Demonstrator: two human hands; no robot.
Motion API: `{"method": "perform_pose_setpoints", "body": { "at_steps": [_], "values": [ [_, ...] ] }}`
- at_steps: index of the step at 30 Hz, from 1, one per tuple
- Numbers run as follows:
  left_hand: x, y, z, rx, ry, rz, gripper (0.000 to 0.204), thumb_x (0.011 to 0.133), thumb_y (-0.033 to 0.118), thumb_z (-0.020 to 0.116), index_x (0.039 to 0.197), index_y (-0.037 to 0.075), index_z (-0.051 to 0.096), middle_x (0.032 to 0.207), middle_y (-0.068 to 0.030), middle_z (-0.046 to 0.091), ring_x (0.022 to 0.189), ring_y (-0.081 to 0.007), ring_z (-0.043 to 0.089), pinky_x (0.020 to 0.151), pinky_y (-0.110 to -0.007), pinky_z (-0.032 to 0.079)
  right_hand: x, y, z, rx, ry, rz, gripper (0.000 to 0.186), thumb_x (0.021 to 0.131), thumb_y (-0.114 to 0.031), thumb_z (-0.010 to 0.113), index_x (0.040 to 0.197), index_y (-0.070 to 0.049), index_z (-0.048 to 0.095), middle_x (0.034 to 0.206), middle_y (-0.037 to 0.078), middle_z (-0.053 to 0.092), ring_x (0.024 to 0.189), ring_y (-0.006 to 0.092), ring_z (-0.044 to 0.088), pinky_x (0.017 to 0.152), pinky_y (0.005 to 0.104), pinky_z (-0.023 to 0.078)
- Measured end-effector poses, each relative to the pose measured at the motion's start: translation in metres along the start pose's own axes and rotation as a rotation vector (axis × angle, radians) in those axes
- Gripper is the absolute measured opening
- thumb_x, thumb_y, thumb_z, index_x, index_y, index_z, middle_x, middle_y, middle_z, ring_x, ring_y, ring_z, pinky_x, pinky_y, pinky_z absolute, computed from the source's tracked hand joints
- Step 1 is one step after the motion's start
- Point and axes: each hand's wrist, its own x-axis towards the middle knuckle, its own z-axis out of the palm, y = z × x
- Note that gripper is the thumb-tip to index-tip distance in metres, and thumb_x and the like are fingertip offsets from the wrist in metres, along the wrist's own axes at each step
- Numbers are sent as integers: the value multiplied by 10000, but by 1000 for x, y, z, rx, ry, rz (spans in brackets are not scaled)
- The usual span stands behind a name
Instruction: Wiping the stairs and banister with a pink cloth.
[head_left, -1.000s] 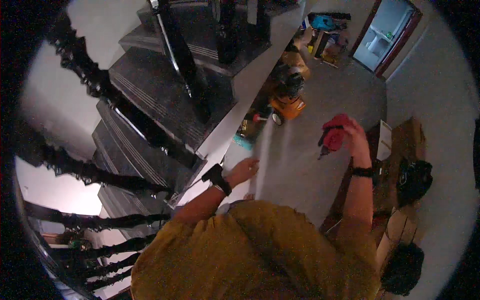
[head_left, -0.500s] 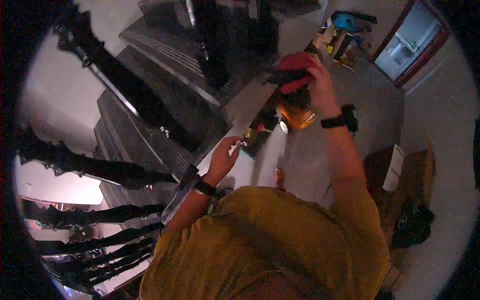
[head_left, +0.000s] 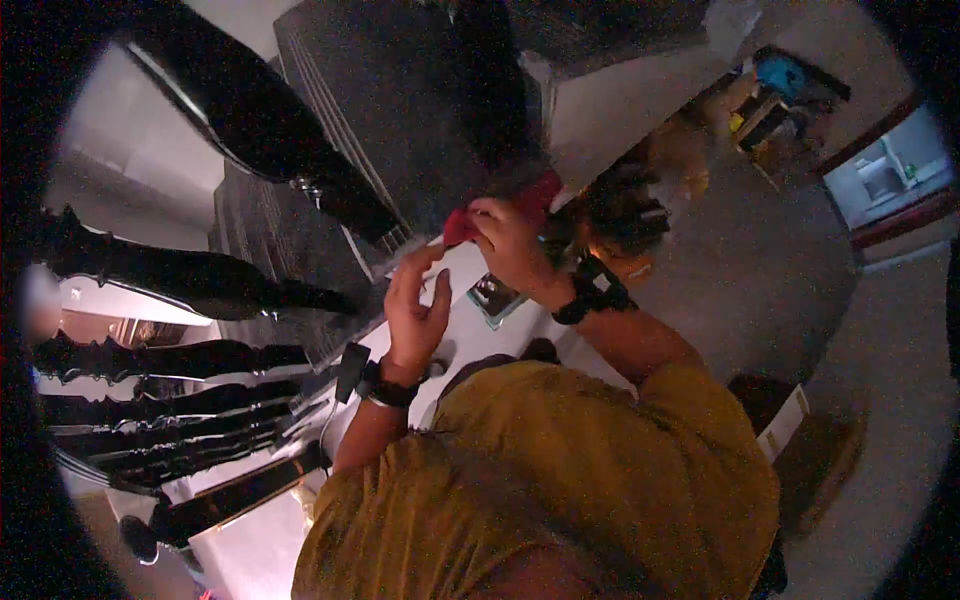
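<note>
My right hand (head_left: 512, 252) is closed on a soft red and dark thing (head_left: 543, 198), perhaps a glove or a cap; blur hides its exact kind. One red end sticks out past my fingers toward the left. Just below and left of that end, my left hand (head_left: 410, 310) is raised with its fingers apart, and nothing shows in it. Under my right wrist lies the corner of a glass-edged surface (head_left: 493, 318) with small shiny items on it.
Dark stair balusters (head_left: 290, 180) run along the left beside grey steps (head_left: 350, 60). Beyond my right hand are dark items (head_left: 630, 212) and an orange thing (head_left: 625, 265). A blue object (head_left: 780, 75) tops a cluttered pile at the far right, near a doorway (head_left: 890, 180).
My right hand has brought the red thing leftward and nearer to my left hand. My left hand has lifted away from the glass-edged surface, fingers spread. The view has turned.
</note>
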Motion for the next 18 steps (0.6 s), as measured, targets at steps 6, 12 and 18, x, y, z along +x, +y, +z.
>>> {"method": "perform_pose_setpoints", "body": {
  "at_steps": [6,12,18],
  "values": [
    [18,6,46,47,-167,-109,549,712,123,677,1169,25,390,961,-154,570,875,-293,564,754,-348,450,12,2,-36,732,-128,574,196,805,-160,573,916,1,586,1013,137,552,912,286,551,805,325,429],
    [56,6,66,-532,-104,-400,299,813,87,573,1072,0,451,948,-102,578,864,-168,561,750,-277,449,27,-8,-65,851,181,507,391,742,-164,633,1098,-65,510,1089,169,483,1006,298,480,877,378,376],
    [88,12,82,-723,-163,-417,430,891,165,470,1282,34,351,1270,-111,424,1125,-198,445,913,-302,388,27,-17,-96,24,84,-18,577,692,-126,640,1215,-33,416,1160,179,406,1072,364,396,912,427,316]
  ]
}}
